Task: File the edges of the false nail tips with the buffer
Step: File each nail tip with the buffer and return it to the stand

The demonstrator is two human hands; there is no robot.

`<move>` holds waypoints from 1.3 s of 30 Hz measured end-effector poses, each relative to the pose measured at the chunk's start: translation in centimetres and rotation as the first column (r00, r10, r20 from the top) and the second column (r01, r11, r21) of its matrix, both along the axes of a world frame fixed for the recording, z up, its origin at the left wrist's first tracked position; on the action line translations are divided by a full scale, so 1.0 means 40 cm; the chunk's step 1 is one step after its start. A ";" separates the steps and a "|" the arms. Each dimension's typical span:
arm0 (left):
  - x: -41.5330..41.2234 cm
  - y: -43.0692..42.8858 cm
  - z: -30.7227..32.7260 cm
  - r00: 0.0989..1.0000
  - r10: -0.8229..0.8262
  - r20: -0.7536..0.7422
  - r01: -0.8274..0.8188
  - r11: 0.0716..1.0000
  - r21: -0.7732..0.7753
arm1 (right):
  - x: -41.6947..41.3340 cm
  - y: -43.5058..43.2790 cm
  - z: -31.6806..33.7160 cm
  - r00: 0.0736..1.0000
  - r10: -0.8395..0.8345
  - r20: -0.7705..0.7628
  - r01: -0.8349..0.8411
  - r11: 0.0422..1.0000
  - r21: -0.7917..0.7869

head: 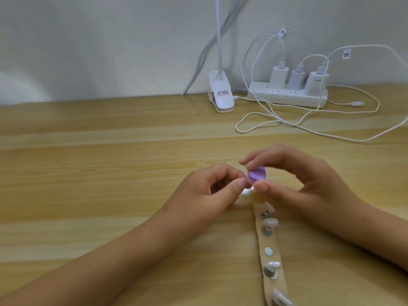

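Two hands meet mid-table (110,173). Left hand (212,191): thumb and curled fingers pinch small pale false nail tip (246,193), washed out by glare. Purple buffer (256,174) just right of it, contact unclear, clamped between right hand (293,184) thumb and forefinger. Near right: beige strip (268,241) carrying more nail tips (270,221), reaching near edge. Far right: lamp clip (221,93), power strip (287,97), loose cables (287,127), wide stretch of wood between them and hands.

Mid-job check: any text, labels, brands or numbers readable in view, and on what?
Nothing reads clearly.
On the lamp clip sticker: barcode and print, too blurred.
On the cable tag and second cable tag: square codes, too small.
On the right-hand charger: faint lettering, illegible.
On the purple buffer and false nail tips: no markings seen.
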State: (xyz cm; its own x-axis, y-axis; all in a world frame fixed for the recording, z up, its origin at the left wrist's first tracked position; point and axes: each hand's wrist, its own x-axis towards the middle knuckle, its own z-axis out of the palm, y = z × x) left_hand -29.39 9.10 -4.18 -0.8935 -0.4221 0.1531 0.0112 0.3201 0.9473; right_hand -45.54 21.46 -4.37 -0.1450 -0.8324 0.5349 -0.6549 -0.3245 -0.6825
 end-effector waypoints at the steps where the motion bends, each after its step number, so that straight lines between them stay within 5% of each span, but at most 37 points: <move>1: 0.000 0.001 0.000 1.000 0.005 0.003 -0.005 1.000 0.008 | -0.003 -0.001 0.001 1.000 -0.016 0.027 0.016 1.000 0.006; 14: -0.002 0.001 0.005 1.000 -0.011 -0.009 0.011 1.000 0.014 | 0.002 0.004 0.011 0.967 0.004 -0.256 -0.028 0.996 -0.088; 18: -0.001 -0.002 -0.001 1.000 0.005 0.007 -0.005 1.000 0.016 | 0.001 0.002 0.005 0.997 -0.008 -0.080 0.002 0.997 -0.073; 24: -0.002 -0.002 -0.001 1.000 0.008 0.005 -0.008 1.000 0.028 | -0.008 0.001 0.006 1.000 0.004 -0.025 -0.005 0.998 -0.055; 29: -0.002 -0.002 0.000 1.000 -0.006 -0.013 0.007 1.000 0.025 | 0.003 0.006 0.008 0.978 0.043 -0.205 -0.066 0.992 -0.104; 39: -0.002 -0.005 -0.003 1.000 -0.004 -0.001 0.004 0.999 0.034 | -0.004 0.003 0.010 0.992 -0.033 -0.122 0.015 0.989 -0.145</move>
State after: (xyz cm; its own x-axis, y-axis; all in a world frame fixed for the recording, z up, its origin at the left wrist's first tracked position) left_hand -29.47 8.92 -4.31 -0.8949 -0.4239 0.1396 0.0133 0.2874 0.9577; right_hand -45.72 21.58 -3.96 -0.0897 -0.7424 0.6639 -0.7402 -0.3963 -0.5432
